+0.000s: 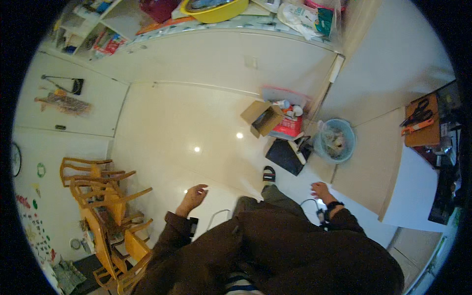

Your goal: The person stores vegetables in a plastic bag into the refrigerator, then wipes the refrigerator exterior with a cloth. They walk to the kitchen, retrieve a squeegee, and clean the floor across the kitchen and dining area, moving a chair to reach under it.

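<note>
My left hand (194, 197) hangs over the pale floor at the lower left of centre, fingers loosely curled; a small white thing shows at the fingertips, too small to tell whether it is held. To the right, my right hand (320, 191) is held low beside my body, fingers bent, with nothing clearly seen in it. A black dustpan (284, 156) lies on the floor ahead of it, next to a light blue bin (352, 142) with rubbish in a clear bag. An open cardboard box (254, 114) leans beside a red package (289, 127).
Wooden chairs and a table (97, 228) stand at the left. Along the top runs a counter holding a yellow basin (221, 14) and plastic bags. Scissors (420, 112) and an orange-handled tool (418, 126) rest on a brown board (422, 138) at the right.
</note>
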`<control>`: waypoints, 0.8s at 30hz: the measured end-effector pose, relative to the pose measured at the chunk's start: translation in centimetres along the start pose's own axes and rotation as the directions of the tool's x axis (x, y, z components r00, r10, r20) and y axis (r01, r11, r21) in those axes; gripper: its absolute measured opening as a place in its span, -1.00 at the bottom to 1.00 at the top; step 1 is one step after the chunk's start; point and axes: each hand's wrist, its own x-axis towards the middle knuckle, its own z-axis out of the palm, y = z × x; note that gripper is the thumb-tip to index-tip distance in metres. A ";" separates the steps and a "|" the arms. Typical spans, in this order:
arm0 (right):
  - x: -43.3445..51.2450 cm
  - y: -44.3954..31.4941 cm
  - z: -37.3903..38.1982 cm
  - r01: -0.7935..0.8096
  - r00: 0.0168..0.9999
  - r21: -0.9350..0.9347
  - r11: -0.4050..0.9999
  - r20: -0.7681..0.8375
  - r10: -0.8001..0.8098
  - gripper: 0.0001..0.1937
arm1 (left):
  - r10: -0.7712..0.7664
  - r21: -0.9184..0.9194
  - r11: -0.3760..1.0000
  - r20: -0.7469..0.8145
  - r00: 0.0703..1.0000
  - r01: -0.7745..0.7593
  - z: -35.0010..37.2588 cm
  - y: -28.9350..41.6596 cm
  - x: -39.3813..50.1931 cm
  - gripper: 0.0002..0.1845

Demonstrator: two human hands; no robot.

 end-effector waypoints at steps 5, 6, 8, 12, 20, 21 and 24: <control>-0.5 -6.0 7.3 0.093 0.989 0.100 0.991 0.107 -0.103 -0.70 | -0.031 0.104 0.994 0.146 0.989 0.016 -4.3 -0.8 7.7 -0.68; -0.9 -6.8 8.4 0.183 0.981 -0.057 0.982 0.082 -0.178 -0.68 | -0.023 0.140 0.990 0.195 0.980 -0.004 -5.1 -0.7 9.8 -0.68; -1.0 -7.7 10.4 0.181 0.983 -0.104 0.978 0.023 -0.180 -0.64 | 0.043 0.200 0.974 0.282 0.959 -0.102 -7.0 -0.7 14.3 -0.66; 0.2 -7.1 12.9 0.106 0.990 -0.155 0.982 -0.075 -0.119 -0.63 | 0.189 0.293 0.902 0.392 0.900 -0.317 -10.4 0.0 24.4 -0.67; 2.0 -6.9 21.1 0.145 0.917 0.388 0.910 -0.398 0.024 -0.64 | 0.354 0.349 0.670 0.625 0.696 -0.655 -12.9 3.9 43.9 -0.70; 2.5 -7.2 22.4 0.180 0.912 0.477 0.860 -0.409 0.035 -0.64 | 0.334 0.383 0.639 0.643 0.689 -0.667 -13.0 4.6 45.8 -0.70; 4.9 -8.3 25.4 0.190 0.904 0.501 0.844 -0.425 0.049 -0.65 | 0.289 0.389 0.653 0.665 0.688 -0.650 -11.4 7.0 49.9 -0.68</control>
